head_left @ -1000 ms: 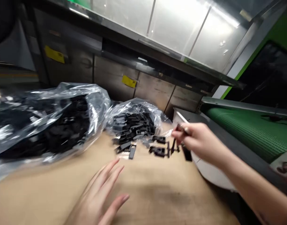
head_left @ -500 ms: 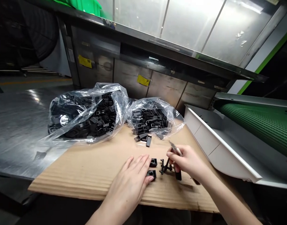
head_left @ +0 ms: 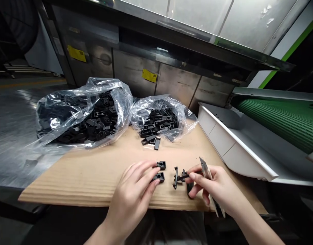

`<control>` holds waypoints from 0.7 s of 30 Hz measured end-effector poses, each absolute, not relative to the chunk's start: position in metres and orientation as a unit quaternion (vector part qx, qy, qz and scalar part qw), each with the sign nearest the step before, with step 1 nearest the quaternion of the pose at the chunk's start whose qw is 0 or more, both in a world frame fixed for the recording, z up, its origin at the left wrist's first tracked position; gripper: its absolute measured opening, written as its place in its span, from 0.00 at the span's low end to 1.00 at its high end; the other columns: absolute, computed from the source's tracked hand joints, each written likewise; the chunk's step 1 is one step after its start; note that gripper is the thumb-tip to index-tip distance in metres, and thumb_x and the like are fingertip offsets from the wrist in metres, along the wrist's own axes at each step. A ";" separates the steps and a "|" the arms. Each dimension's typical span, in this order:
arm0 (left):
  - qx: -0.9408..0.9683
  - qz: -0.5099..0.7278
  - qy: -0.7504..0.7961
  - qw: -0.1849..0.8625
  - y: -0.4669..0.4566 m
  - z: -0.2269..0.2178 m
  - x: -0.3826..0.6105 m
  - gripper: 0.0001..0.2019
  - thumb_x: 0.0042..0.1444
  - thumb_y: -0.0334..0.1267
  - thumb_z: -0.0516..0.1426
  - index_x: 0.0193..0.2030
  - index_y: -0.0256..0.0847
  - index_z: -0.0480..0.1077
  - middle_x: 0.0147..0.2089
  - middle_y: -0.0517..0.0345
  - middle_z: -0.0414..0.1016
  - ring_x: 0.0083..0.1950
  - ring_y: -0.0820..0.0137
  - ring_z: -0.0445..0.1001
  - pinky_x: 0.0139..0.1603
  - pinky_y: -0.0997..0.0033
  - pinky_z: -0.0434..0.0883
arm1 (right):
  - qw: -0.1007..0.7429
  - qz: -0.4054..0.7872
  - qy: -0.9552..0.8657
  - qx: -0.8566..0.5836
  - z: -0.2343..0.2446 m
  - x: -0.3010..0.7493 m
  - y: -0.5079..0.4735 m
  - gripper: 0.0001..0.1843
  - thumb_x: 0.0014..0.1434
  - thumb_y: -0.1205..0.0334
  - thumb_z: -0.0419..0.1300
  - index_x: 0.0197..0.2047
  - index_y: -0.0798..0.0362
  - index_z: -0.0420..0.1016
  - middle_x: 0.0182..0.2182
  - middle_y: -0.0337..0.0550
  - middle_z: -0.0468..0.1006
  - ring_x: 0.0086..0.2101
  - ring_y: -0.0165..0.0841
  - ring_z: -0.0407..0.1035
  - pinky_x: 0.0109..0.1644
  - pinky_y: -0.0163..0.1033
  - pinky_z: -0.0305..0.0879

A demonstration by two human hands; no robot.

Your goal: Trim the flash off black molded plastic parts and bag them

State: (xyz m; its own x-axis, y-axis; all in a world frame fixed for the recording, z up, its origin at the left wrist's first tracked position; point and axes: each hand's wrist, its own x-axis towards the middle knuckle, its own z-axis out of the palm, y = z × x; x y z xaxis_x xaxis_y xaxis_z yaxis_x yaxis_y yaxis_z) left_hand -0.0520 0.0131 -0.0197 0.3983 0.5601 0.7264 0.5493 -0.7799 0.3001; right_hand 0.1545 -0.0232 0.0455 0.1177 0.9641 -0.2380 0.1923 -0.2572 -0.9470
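Note:
My left hand (head_left: 136, 189) rests on the cardboard sheet (head_left: 95, 173), fingers curled onto two small black plastic clips (head_left: 160, 171) joined one above the other. My right hand (head_left: 215, 187) holds a slim utility knife (head_left: 209, 185) along the palm, blade tip pointing up, while its thumb and forefinger pinch a thin black plastic runner (head_left: 178, 177) lying just right of the clips. Another black piece (head_left: 189, 188) lies under the right fingers.
Two clear plastic bags of black parts sit at the back of the cardboard: a large one (head_left: 79, 114) on the left, a smaller open one (head_left: 160, 120) with loose pieces spilling out. A white chute (head_left: 235, 143) and green conveyor belt (head_left: 281, 117) stand on the right. Metal table surface (head_left: 10, 129) lies left.
The left hand came forward from the near edge onto the two clips. The right hand brought the runner and knife down from near the small bag to the cardboard's front edge.

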 end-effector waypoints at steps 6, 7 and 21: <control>0.879 0.462 0.082 0.080 -0.018 -0.028 -0.015 0.10 0.58 0.31 0.48 0.41 0.39 0.69 0.43 0.55 0.77 0.47 0.70 0.73 0.47 0.75 0.70 | 0.396 0.530 -0.424 -0.618 0.041 0.174 -0.030 0.14 0.48 0.56 0.62 0.32 0.59 0.68 0.27 0.49 0.78 0.20 0.30 0.72 0.13 0.25 0.57; 0.899 0.430 0.052 0.062 -0.021 -0.030 -0.006 0.11 0.59 0.32 0.47 0.43 0.37 0.69 0.48 0.54 0.74 0.52 0.69 0.69 0.51 0.73 0.68 | 0.397 0.534 -0.418 -0.618 0.038 0.178 -0.030 0.14 0.48 0.56 0.62 0.32 0.59 0.67 0.27 0.49 0.78 0.20 0.28 0.72 0.13 0.25 0.57; 0.930 0.356 0.084 0.042 -0.019 -0.029 0.016 0.13 0.59 0.42 0.50 0.45 0.37 0.68 0.51 0.43 0.70 0.52 0.60 0.69 0.50 0.62 0.68 | 0.352 0.075 -0.557 -0.748 0.048 0.210 -0.028 0.15 0.56 0.56 0.52 0.44 0.52 0.71 0.25 0.43 0.73 0.24 0.33 0.65 0.23 0.35 0.56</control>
